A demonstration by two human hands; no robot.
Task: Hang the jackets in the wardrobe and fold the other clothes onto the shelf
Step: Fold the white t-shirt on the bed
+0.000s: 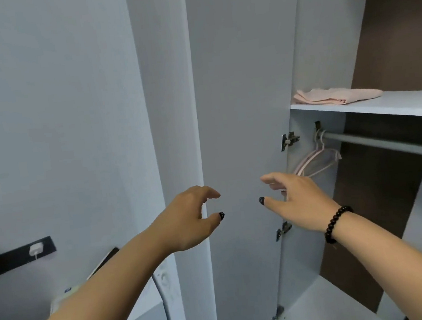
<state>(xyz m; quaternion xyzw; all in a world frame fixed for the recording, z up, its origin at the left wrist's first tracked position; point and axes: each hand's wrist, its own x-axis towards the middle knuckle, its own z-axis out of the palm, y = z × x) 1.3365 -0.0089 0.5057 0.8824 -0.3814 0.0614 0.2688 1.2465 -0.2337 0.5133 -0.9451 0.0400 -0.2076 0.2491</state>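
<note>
Pink folded cloth (336,95) on wardrobe shelf (407,105)

Pale grey wardrobe door (240,130) showing, brown back panel (398,22), pink folded cloth (333,96) lying on white shelf (407,105), black bead bracelet (335,225) gleaming.

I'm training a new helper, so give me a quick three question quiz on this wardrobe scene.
1. True or false: a jacket hangs on the rod.
2. What lies on the shelf? A) folded pink cloth B) shoes C) a box
3. Fill in: the hangers sit at the rod's ___ end, by the open door.

Key: 1 false, only empty hangers. 2 A, the cloth. 3 left. Both the left hand and right hand hold nothing.
</note>
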